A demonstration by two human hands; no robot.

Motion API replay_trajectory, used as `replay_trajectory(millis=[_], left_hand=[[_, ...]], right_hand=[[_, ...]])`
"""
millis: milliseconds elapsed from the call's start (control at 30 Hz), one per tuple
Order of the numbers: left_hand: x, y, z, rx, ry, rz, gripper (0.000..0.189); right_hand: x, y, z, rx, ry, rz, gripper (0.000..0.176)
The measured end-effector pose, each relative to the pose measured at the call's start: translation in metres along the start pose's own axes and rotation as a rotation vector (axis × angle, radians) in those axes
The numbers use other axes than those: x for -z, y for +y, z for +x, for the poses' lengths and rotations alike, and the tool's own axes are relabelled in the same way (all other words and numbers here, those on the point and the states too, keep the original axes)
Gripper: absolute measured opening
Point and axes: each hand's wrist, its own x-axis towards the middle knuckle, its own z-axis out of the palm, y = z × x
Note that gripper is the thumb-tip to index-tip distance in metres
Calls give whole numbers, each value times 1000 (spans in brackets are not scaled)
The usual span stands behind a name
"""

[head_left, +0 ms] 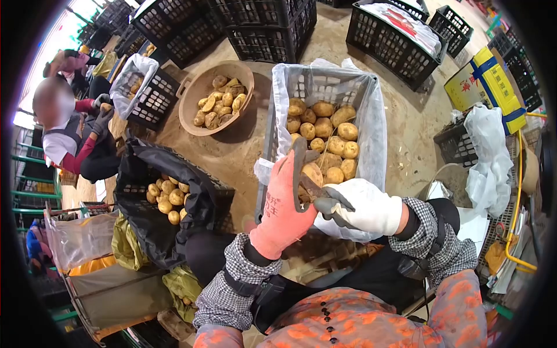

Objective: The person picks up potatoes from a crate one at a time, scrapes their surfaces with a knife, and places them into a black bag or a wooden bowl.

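My left hand (282,200), in a coral glove with a dark palm, is at the near left side of a lined black crate (378,116) of potatoes. Its fingers curl around a potato (312,172), partly hidden by the glove. My right hand (362,204) wears a white glove with grey fingertips. Those fingers are closed on a knife (311,187) with a short, brown-stained blade; the handle is hidden. The blade meets the left palm just below the potato. More potatoes (323,109) lie inside the crate, beyond both hands.
A brown basin (187,110) holds potatoes, some with pale cut faces. On the left stands a crate with a black liner (200,200), also with potatoes. Stacked black crates (264,35) stand behind. A co-worker (72,127) sits at left. A yellow box (487,87) is at right.
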Motion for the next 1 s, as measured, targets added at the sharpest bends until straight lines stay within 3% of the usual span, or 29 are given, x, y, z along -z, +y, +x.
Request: replay_trajectory(millis=[67, 133, 200, 267, 333, 400, 467, 567, 667, 700, 733, 767, 800, 867, 933, 1000], left_hand=[[1, 2, 1, -7, -26, 100, 91], [1, 5, 3, -58, 26, -12, 87], [1, -2, 0, -101, 31, 94, 86], [1, -5, 5, -148, 33, 199, 85], [5, 5, 9, -17, 9, 192, 86], [4, -2, 7, -39, 36, 184, 86], [6, -4, 8, -60, 79, 177, 85], [6, -5, 8, -83, 15, 66, 84], [7, -7, 13, -156, -26, -7, 84], [6, -6, 12, -152, -21, -8, 84], [4, -4, 11, -67, -59, -86, 82], [3, -3, 11, 14, -94, -160, 80], [1, -3, 11, 12, -78, -150, 80], [1, -8, 4, 99, -32, -300, 63], [2, -14, -2, 548, -6, -953, 42], [-7, -36, -2, 552, 67, -1026, 31]], right_hand=[[5, -4, 2, -6, -23, 77, 34], [17, -18, 4, -516, -241, 735, 25], [10, -12, 5, -527, -161, 716, 26], [4, 0, 8, -45, -120, 164, 35], [8, -5, 7, -134, -187, 238, 43], [13, -7, 5, -429, -87, 773, 45], [21, -3, 11, -562, -48, 767, 47], [24, -3, 12, -585, -53, 838, 47], [27, -3, 12, -669, -207, 825, 42], [26, -2, 11, -525, -311, 718, 38], [26, -1, 10, -379, -412, 609, 33], [12, 15, 3, -241, -370, 587, 27], [11, 14, -6, -227, -381, 581, 27], [13, 7, -9, -424, -72, 943, 28], [22, 17, 0, -661, 69, 886, 31], [3, 32, 4, -628, 146, 942, 36]])
